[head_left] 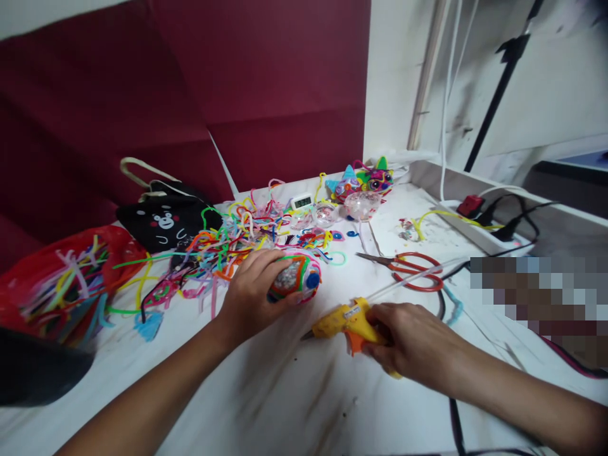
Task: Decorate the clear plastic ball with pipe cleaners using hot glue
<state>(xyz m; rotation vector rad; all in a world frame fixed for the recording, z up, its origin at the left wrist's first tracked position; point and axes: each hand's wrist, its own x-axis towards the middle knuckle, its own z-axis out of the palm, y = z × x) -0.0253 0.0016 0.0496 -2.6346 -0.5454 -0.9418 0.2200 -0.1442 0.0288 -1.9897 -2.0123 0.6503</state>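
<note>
Nothing is reading clearly: toward five o'clock a pale label is sitting on the yellow glue gun, and toward twelve a white digital display is showing digits, both blurring illegibly.

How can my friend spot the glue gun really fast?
Start at the big white table and find the right hand. It grips the glue gun: yellow, with an orange trigger and dark pointed tip, while the scissors beyond are red-handled.
</note>
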